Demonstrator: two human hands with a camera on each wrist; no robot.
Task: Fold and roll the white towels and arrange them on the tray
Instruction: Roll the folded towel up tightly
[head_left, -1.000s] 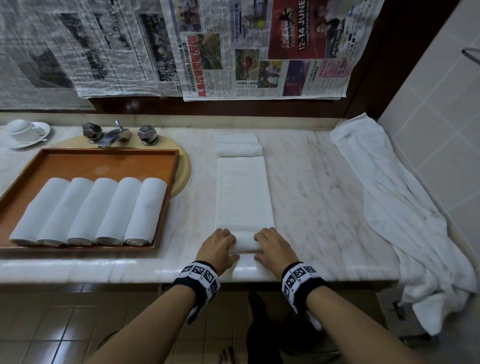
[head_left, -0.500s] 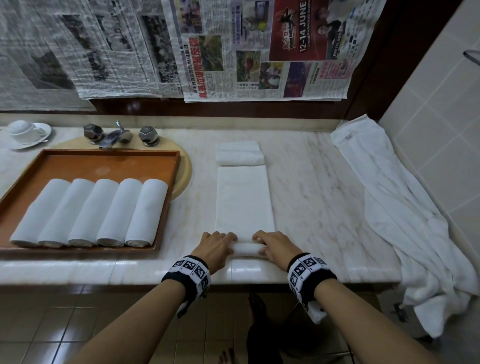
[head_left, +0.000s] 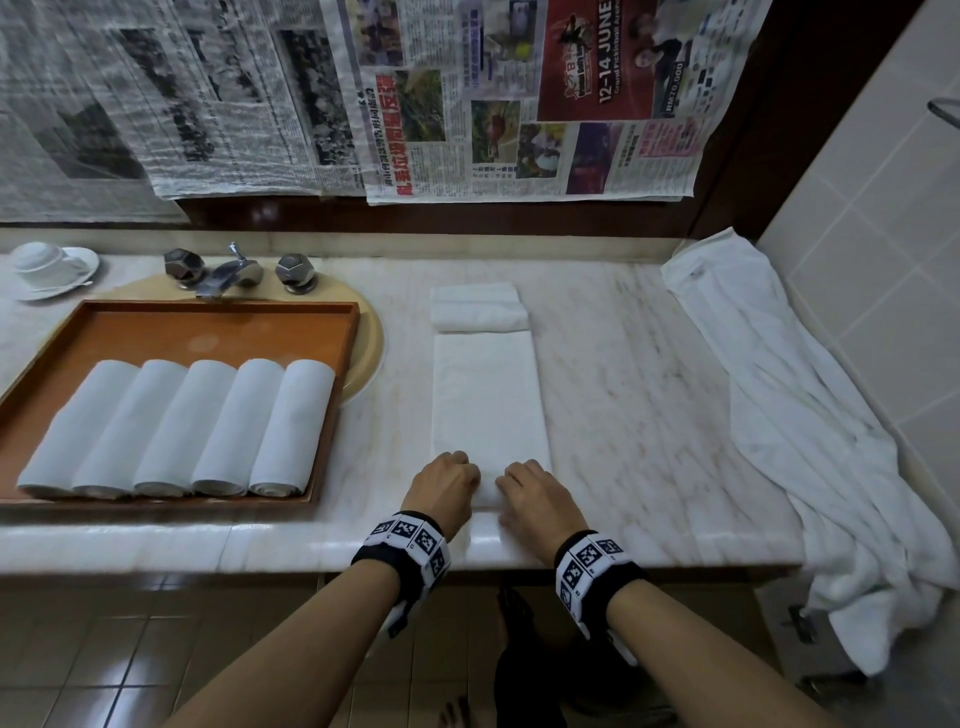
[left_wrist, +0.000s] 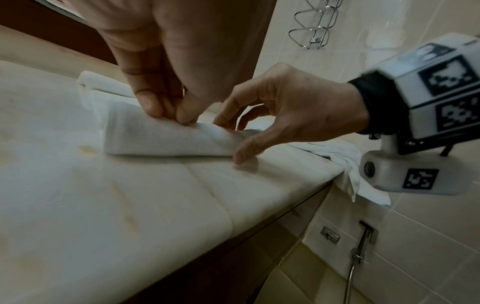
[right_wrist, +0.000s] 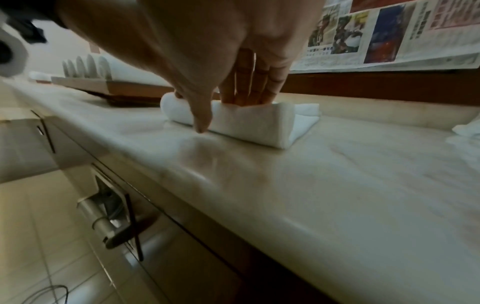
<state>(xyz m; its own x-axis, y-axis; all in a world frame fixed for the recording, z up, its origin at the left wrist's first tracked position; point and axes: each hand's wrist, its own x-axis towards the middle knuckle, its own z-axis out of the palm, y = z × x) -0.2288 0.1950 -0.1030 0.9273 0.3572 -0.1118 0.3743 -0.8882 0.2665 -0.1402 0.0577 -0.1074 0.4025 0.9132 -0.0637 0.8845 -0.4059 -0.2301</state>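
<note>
**A:** How were the hands placed?

**B:** Both forearms reached forward over the near edge of the marble counter (head_left: 649, 395); the left hand (head_left: 445, 486) and the right hand (head_left: 535, 493) sat side by side, knuckles up, on the near end of a long folded white towel (head_left: 488, 395); that end was already curled into a short roll; the left fingertips (left_wrist: 161, 107) pinched the top of the roll; the right fingers (right_wrist: 249, 88) pressed down into the cloth with the thumb low against the roll's near face, so both hands gripped the towel.

**A:** And the tray?

**B:** A rectangular orange-brown wooden tray (head_left: 218, 325) lay to the left, partly over a round beige basin; five rolled towels (head_left: 182, 426) lay in it side by side, touching, along its near half; its far half was bare wood.

**A:** What else, and what textures?

**B:** A small folded towel (head_left: 478, 312) lay just beyond the long one's far end; a large crumpled white cloth (head_left: 810, 415) draped over the counter's right edge; the marble was pale, glossy and veined; the towels looked soft and matte.
</note>
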